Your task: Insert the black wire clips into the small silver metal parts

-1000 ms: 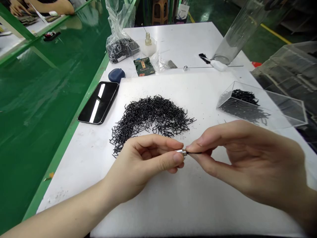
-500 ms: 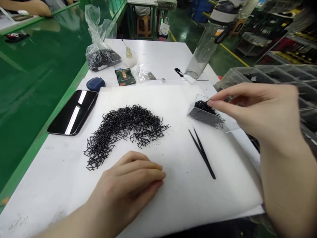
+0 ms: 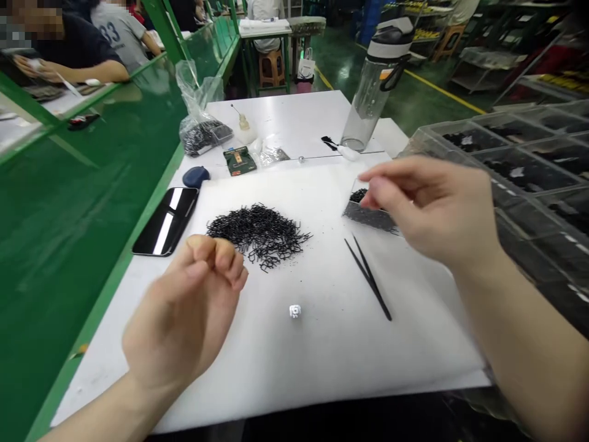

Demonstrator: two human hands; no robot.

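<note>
My left hand [image 3: 188, 313] is raised over the white foam sheet [image 3: 322, 356], palm turned up. Its fingers are curled with the thumb pressed against them, and I cannot make out anything between them. My right hand [image 3: 427, 202] is pinched, thumb near index finger, at a small clear plastic box [image 3: 363, 215] with short black bent pins in it. Its fingertips are slightly blurred. Behind my left hand lies a heap of the same black pins [image 3: 262, 230]. A small silvery metal block [image 3: 295, 311] sits alone on the sheet. Black tweezers [image 3: 370, 282] lie right of it.
A phone [image 3: 168, 221] and dark blue case [image 3: 196, 177] lie at left. Behind are a bag of black parts [image 3: 200, 135], a green packet [image 3: 240, 161] and a tall bottle [image 3: 368, 104]. Compartment trays [image 3: 515, 159] stand at right. A co-worker [image 3: 87, 49] sits beyond the green partition.
My left hand has lifted off the sheet, moved left and turned palm up; the silvery block now shows where it was. My right hand has shifted slightly left over the box. The view has tilted up.
</note>
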